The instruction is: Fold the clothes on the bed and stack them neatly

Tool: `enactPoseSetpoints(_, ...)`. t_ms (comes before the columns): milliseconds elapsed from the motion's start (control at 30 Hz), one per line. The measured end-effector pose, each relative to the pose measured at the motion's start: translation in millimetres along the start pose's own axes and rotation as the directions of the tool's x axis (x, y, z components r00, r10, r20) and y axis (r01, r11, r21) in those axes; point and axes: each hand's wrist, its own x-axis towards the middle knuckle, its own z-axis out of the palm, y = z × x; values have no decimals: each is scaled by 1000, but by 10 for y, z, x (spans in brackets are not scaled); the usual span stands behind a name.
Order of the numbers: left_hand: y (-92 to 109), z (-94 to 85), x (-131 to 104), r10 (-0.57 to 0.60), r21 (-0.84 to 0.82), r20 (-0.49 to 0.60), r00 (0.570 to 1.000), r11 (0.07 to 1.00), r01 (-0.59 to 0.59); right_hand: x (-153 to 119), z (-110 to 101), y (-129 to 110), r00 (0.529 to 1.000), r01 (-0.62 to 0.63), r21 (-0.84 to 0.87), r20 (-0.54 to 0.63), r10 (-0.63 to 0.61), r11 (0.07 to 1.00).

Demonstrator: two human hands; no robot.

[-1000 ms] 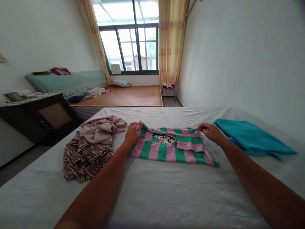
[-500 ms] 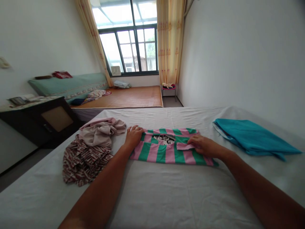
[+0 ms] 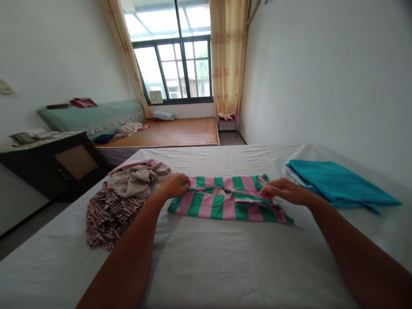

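A flat, pink-and-green striped cloth garment (image 3: 210,208) is lying sideways between my hands

I am watching from far away through the head camera. The garment is resting on a smooth white cloth sheet (image 3: 209,266), right in front of me. Its long way is running left to right, and its short way is going from near to far. The stripes are mostly going the short way. Its near right corner is pointing out to the right and a little toward me. I am not able to tell which end is the neck.

My left hand (image 3: 175,185) is pinching the cloth at its left end, with the thumb and a finger close together. My right hand (image 3: 283,191) is pinching the cloth at its right end, with bent fingers. Between them, a bit of a black-and-white printed picture (image 3: 225,192) is peeking out.

On the left, a crumpled, pale pinkish-beige cloth (image 3: 133,180) is lying against a ruffled, brown-and-white patterned cloth (image 3: 111,216). On the right, a bright blue folded cloth (image 3: 341,182) is lying at a slant, and its thin corner is pointing right.
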Motion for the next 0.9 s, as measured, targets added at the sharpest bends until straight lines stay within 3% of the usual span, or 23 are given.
enactPoseSetpoints(100,56,62,-2,-26,3,-35,999,1000,27,61,97,65,994,-3,-20,-107,1,1000)
enactPoseSetpoints(167,142,194,24,18,-12,-91,996,1000,-19,120,211,110,978,68,-187,-181,-102,980)
enactPoseSetpoints(267,261,467,53,109,-34,-16,994,993,-109,184,422,201,976,176,-479,-26,-215,860)
enactPoseSetpoints(333,295,631,52,95,-24,74,993,995,-93,204,544,286,984,168,-598,57,-167,783)
enactPoseSetpoints(400,289,732,45,54,-7,129,990,999,-54,216,614,378,994,109,-668,61,-92,736)
enactPoseSetpoints(667,83,705,30,-198,49,121,973,980,193,249,530,736,996,-80,-691,-82,31,718)
enactPoseSetpoints(833,-88,680,-33,-366,70,0,931,928,365,255,501,871,992,-87,-663,-128,2,744)
enactPoseSetpoints(900,-122,651,-46,-380,74,-39,924,921,382,256,495,876,991,-79,-656,-133,-12,750)
